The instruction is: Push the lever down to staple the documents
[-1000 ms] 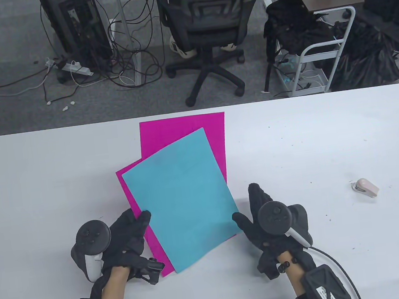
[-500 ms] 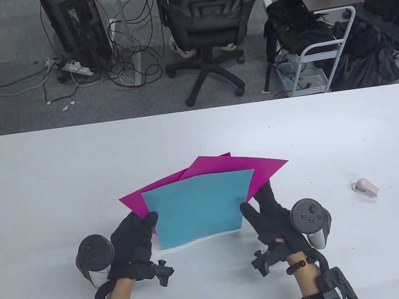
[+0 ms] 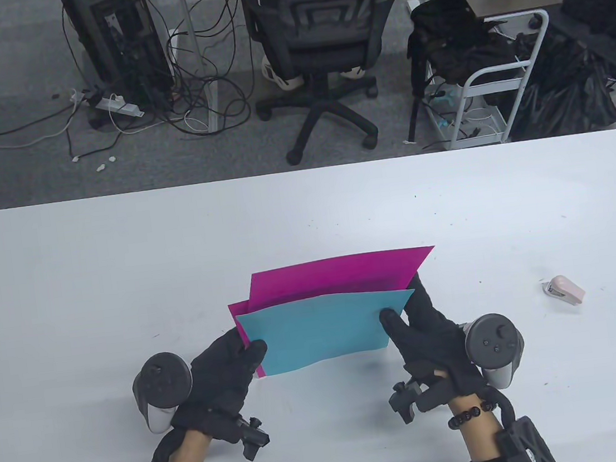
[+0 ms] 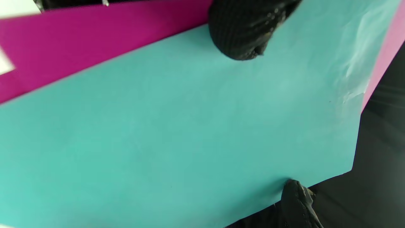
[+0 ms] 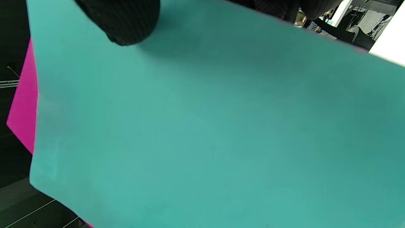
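Observation:
A teal sheet [image 3: 322, 327] and magenta sheets [image 3: 341, 274] behind it are held up off the white table [image 3: 67, 283], nearly on edge. My left hand [image 3: 234, 363] grips the stack's left edge, thumb on the teal face. My right hand [image 3: 415, 324] grips the right edge, thumb on the teal face, fingers behind. The teal sheet fills the left wrist view [image 4: 177, 133] and the right wrist view [image 5: 215, 126], with magenta [image 4: 79, 47] at the edges. A small pink stapler [image 3: 565, 289] lies on the table far to the right, apart from both hands.
An office chair [image 3: 321, 44], cables and a power strip [image 3: 116, 106] and a white cart [image 3: 492, 85] stand on the floor beyond the table's far edge. Small specks dot the table surface.
The sheets lay flat and fanned on the table a second ago. Both hands have lifted them, tilted them upright and drawn the fanned magenta sheets closer behind the teal one.

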`<state>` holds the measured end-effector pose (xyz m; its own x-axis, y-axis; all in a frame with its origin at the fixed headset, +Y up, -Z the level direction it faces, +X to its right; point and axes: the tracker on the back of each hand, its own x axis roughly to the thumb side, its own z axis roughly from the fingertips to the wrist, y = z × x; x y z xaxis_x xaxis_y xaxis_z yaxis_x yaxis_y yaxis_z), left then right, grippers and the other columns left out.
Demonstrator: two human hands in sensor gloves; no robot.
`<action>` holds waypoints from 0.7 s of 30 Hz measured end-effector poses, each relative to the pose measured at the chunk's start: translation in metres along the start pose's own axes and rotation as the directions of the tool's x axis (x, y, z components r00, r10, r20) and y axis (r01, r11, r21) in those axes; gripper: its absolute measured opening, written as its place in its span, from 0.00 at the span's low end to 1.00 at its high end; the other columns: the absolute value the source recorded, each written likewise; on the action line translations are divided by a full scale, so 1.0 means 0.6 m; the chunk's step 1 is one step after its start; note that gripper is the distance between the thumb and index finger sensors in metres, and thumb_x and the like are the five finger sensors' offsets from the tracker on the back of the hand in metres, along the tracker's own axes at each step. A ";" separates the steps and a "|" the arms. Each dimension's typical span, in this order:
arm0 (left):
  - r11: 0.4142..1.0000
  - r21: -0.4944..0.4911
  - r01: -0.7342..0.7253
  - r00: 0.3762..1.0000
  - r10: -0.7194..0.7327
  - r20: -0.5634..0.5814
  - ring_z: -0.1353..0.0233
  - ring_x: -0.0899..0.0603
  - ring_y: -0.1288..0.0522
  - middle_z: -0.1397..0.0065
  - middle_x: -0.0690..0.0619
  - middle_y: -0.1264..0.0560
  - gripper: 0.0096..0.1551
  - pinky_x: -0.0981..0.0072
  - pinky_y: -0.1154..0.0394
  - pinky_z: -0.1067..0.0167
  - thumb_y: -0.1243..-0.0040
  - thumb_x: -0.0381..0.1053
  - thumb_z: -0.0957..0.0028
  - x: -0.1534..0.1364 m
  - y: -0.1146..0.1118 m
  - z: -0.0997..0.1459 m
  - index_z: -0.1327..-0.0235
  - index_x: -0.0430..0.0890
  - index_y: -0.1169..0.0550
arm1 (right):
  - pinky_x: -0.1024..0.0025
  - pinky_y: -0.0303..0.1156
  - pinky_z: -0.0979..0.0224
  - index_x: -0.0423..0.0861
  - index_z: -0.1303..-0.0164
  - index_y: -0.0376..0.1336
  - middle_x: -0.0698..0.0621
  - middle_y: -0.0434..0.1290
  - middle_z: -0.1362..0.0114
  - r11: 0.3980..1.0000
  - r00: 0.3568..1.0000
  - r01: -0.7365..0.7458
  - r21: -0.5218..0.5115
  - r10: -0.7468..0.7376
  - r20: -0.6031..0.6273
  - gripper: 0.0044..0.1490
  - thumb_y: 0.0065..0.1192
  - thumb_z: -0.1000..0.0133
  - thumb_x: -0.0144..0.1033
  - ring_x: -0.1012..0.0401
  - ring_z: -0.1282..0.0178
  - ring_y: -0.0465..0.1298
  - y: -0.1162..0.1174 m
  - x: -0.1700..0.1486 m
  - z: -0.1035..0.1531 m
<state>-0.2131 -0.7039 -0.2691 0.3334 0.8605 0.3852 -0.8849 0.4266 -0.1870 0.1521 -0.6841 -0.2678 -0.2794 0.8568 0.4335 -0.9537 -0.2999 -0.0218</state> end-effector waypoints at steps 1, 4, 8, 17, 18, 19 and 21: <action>1.000 -0.002 -0.006 1.000 0.006 -0.001 0.31 0.32 0.20 0.28 0.45 0.20 0.27 0.25 0.28 0.34 0.38 0.48 0.40 0.000 0.000 0.000 0.28 0.45 0.26 | 0.30 0.58 0.25 0.41 0.17 0.39 0.26 0.53 0.20 1.000 1.000 0.002 0.003 -0.002 -0.001 0.49 0.55 0.39 0.47 0.29 0.22 0.61 0.002 0.000 0.000; 0.999 -0.002 -0.035 0.999 0.035 -0.001 0.28 0.30 0.23 0.25 0.42 0.23 0.31 0.25 0.30 0.33 0.37 0.49 0.40 0.001 0.001 0.000 0.24 0.43 0.29 | 0.31 0.58 0.25 0.39 0.17 0.39 0.26 0.54 0.20 1.000 1.000 -0.006 0.012 0.006 -0.004 0.50 0.55 0.39 0.47 0.29 0.22 0.61 0.006 0.000 0.001; 0.997 -0.008 -0.078 0.997 0.078 0.000 0.24 0.27 0.28 0.20 0.40 0.28 0.36 0.23 0.34 0.30 0.37 0.50 0.40 0.001 0.001 0.001 0.20 0.42 0.35 | 0.30 0.58 0.26 0.37 0.17 0.39 0.27 0.55 0.20 1.000 1.000 0.001 0.028 0.000 -0.023 0.50 0.55 0.39 0.47 0.29 0.23 0.62 0.010 -0.006 0.001; 0.973 -0.036 -0.227 0.974 0.226 -0.025 0.20 0.26 0.32 0.21 0.43 0.27 0.33 0.21 0.39 0.29 0.38 0.51 0.39 -0.001 -0.022 0.000 0.22 0.45 0.32 | 0.29 0.61 0.27 0.32 0.18 0.40 0.28 0.59 0.22 0.994 0.994 0.083 0.072 -0.077 -0.081 0.51 0.56 0.39 0.46 0.30 0.25 0.65 0.032 -0.016 -0.001; 0.971 -0.037 -0.235 0.972 0.234 -0.028 0.21 0.27 0.31 0.22 0.44 0.26 0.30 0.21 0.39 0.29 0.39 0.50 0.39 -0.001 -0.023 0.000 0.24 0.47 0.30 | 0.29 0.61 0.27 0.32 0.18 0.41 0.28 0.59 0.22 0.995 0.994 0.084 0.062 -0.079 -0.080 0.50 0.56 0.39 0.45 0.31 0.25 0.66 0.033 -0.014 -0.001; 0.971 -0.033 -0.236 0.971 0.235 -0.028 0.21 0.27 0.31 0.23 0.45 0.25 0.27 0.21 0.39 0.30 0.39 0.49 0.38 0.000 -0.023 0.000 0.26 0.48 0.28 | 0.29 0.61 0.27 0.32 0.18 0.41 0.29 0.60 0.22 0.995 0.994 0.085 0.056 -0.080 -0.079 0.50 0.56 0.39 0.45 0.31 0.26 0.67 0.033 -0.013 -0.001; 0.975 -0.027 -0.222 0.975 0.221 -0.017 0.22 0.29 0.29 0.26 0.47 0.22 0.23 0.21 0.38 0.30 0.40 0.48 0.38 0.002 -0.022 0.000 0.30 0.49 0.25 | 0.29 0.63 0.28 0.32 0.19 0.44 0.31 0.64 0.25 0.994 0.992 0.106 0.039 -0.102 -0.079 0.47 0.57 0.39 0.43 0.33 0.27 0.69 0.032 -0.012 0.000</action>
<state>-0.2011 -0.7085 -0.2661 0.1349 0.9382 0.3186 -0.9278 0.2325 -0.2918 0.1356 -0.6962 -0.2717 -0.1881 0.9134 0.3609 -0.9729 -0.2237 0.0592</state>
